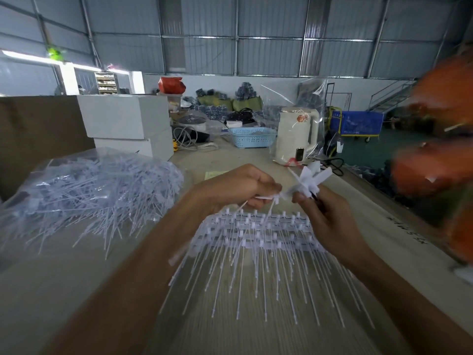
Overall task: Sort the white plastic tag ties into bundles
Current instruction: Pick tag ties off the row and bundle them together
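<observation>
Both hands are raised above the table at centre. My left hand pinches one or two thin white tag ties by their heads. My right hand grips a small bundle of white tag ties whose flat ends fan out above its fingers. Below the hands lie flat strips of joined white tag ties, stacked in rows with their thin tails pointing toward me. A large loose pile of white tag ties spills from a clear plastic bag on the left.
White boxes are stacked at the back left beside a brown board. A cream kettle in a clear bag and a blue basket stand behind. Blurred orange material fills the right edge.
</observation>
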Demonstrator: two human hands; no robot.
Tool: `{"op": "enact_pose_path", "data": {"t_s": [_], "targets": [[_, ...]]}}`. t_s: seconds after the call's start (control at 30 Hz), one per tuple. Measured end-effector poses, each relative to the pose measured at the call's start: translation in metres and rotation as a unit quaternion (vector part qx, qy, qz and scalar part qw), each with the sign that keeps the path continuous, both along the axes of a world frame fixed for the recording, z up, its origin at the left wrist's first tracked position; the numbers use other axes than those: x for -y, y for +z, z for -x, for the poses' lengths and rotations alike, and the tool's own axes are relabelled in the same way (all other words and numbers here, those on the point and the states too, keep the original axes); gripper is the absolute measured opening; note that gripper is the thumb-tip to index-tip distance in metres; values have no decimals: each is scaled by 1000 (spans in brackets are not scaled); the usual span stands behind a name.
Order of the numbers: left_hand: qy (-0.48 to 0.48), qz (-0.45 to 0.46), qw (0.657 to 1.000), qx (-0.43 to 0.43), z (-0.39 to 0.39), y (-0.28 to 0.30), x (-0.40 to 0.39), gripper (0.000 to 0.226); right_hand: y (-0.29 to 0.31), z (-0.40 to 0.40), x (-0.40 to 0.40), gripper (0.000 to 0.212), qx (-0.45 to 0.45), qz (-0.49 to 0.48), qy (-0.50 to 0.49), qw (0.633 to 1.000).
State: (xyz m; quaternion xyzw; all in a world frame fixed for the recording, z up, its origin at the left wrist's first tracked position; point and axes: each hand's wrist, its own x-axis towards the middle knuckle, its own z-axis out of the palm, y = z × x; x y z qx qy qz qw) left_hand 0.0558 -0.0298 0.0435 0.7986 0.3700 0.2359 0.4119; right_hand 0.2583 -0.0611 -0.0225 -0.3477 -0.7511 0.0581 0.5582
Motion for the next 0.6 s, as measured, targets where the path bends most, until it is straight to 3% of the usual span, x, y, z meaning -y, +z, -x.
{"op": "enact_pose_path", "data": {"t_s": [0.2, 0.27, 0.4, 0.5, 0.6], "targets": [[16, -84, 995, -43, -1, 4, 4, 37, -2, 2, -5, 29, -34, 78, -16, 996], [9, -110, 992, -57, -1, 5, 5, 37, -1, 3, -4, 32, -79, 112, 31, 990], [3, -141, 986, -93, 4, 11, 6, 33, -4, 6, -3, 34, -176, 245, 145, 942], [6, -171, 970, -173, 9, 12, 5, 27, -8, 8, -2, 37, -123, 266, 177, 940], [47, -214, 946, -240, 10, 10, 4, 33, -11, 10, -3, 33, -61, 255, 145, 954]]}}
